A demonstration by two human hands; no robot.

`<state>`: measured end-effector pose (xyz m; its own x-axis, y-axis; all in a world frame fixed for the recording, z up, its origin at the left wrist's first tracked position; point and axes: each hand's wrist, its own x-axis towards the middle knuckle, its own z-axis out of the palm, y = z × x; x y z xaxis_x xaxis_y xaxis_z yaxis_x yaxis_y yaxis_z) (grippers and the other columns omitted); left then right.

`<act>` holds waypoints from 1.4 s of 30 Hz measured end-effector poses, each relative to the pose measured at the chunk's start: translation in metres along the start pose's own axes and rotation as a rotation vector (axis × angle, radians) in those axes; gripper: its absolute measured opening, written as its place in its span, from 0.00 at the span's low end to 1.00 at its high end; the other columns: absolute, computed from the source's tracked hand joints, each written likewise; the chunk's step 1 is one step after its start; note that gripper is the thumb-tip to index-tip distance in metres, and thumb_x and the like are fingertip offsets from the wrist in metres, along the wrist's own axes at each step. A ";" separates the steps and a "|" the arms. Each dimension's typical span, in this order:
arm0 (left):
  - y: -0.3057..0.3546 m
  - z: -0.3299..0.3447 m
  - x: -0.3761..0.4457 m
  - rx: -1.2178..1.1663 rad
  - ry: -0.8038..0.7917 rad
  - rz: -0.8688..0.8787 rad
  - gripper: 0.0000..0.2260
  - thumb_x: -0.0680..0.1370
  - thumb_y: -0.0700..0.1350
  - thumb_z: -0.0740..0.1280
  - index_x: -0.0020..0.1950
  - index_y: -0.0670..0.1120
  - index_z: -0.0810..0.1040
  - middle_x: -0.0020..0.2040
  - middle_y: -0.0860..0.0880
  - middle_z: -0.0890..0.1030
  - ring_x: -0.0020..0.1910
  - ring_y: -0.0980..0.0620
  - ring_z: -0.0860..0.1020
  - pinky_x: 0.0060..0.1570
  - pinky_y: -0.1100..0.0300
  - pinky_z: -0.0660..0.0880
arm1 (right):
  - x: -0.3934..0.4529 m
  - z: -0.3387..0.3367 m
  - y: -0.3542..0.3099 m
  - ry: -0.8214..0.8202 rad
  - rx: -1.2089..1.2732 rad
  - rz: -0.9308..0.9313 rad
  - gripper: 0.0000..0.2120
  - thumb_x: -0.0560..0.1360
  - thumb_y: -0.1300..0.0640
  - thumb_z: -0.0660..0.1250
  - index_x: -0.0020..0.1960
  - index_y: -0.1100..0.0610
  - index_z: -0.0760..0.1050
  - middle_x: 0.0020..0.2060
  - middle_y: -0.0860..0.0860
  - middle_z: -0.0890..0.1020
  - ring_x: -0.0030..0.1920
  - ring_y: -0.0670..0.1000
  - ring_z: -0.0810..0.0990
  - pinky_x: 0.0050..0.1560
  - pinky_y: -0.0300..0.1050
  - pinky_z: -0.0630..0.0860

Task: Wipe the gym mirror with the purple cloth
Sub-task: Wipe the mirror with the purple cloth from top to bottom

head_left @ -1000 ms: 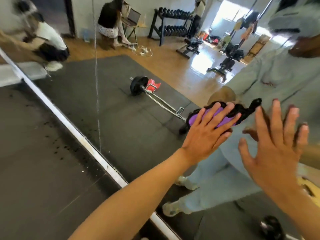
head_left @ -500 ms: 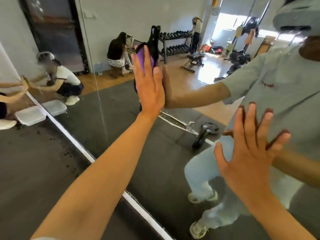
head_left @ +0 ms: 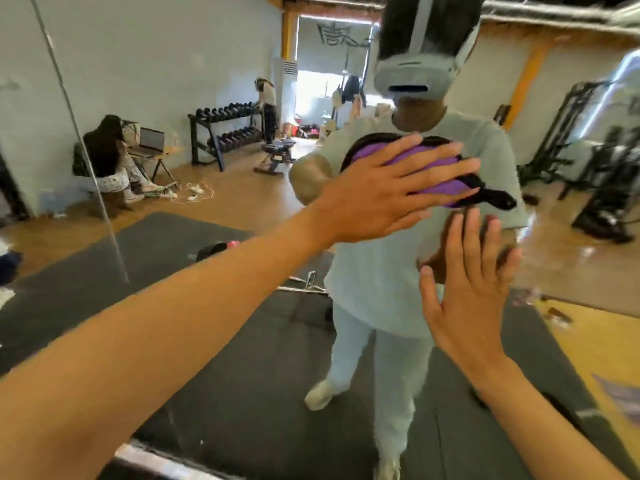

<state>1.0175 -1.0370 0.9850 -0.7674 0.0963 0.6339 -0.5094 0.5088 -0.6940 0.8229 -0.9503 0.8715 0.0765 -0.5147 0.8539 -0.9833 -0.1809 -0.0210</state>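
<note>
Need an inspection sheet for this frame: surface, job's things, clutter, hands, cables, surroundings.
Surface: mirror, vertical panel seam on the left, frame strip along the bottom.
Job's things: purple cloth, black-edged, flat on the glass under the left hand.
Clutter: nothing seen on the glass.
Hands: left hand presses the cloth, fingers straight; right hand flat against the glass, fingers spread.
Cables: white cords on the wood floor, reflected.
Surroundings: reflected dumbbell rack, laptop, barbell on the black mat, other people.

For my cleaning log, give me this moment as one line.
left hand flat, presses cloth on mirror | right hand flat on mirror | step: wiping
</note>
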 end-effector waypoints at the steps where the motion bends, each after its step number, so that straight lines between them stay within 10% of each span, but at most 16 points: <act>1: -0.020 -0.006 0.011 0.012 0.008 0.059 0.21 0.89 0.51 0.56 0.82 0.49 0.67 0.81 0.47 0.68 0.81 0.44 0.66 0.80 0.43 0.61 | 0.001 -0.001 -0.003 -0.001 -0.003 0.035 0.36 0.83 0.50 0.59 0.85 0.58 0.47 0.85 0.53 0.45 0.84 0.56 0.41 0.81 0.67 0.43; 6: -0.067 -0.027 0.062 0.150 0.116 -0.290 0.23 0.89 0.53 0.49 0.84 0.51 0.63 0.83 0.46 0.65 0.82 0.42 0.62 0.81 0.42 0.54 | 0.015 -0.003 -0.024 0.056 0.090 0.187 0.37 0.84 0.50 0.58 0.85 0.58 0.44 0.85 0.55 0.46 0.84 0.56 0.40 0.82 0.64 0.42; 21: 0.037 0.022 -0.039 0.016 -0.142 0.220 0.25 0.87 0.50 0.59 0.84 0.47 0.63 0.83 0.50 0.64 0.83 0.48 0.60 0.83 0.48 0.53 | 0.004 -0.010 0.031 0.055 0.013 0.069 0.36 0.79 0.61 0.56 0.85 0.57 0.48 0.85 0.53 0.47 0.84 0.56 0.45 0.82 0.61 0.44; 34: -0.025 -0.024 0.167 0.073 0.239 -0.492 0.24 0.87 0.51 0.59 0.83 0.48 0.65 0.83 0.44 0.64 0.84 0.42 0.59 0.83 0.44 0.49 | 0.109 -0.075 0.063 0.235 0.135 0.238 0.34 0.84 0.47 0.51 0.85 0.54 0.43 0.85 0.51 0.43 0.84 0.51 0.37 0.81 0.58 0.35; 42: 0.024 -0.003 0.112 0.082 -0.030 -0.059 0.23 0.86 0.53 0.59 0.81 0.52 0.70 0.84 0.50 0.62 0.84 0.47 0.57 0.83 0.46 0.50 | 0.115 -0.093 0.094 0.284 0.149 0.287 0.33 0.84 0.50 0.50 0.85 0.54 0.43 0.85 0.50 0.42 0.84 0.52 0.39 0.81 0.64 0.39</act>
<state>0.9205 -1.0111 1.0401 -0.7455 0.0418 0.6651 -0.5835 0.4413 -0.6818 0.7235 -0.9490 1.0160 -0.2654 -0.3149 0.9113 -0.9218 -0.1941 -0.3356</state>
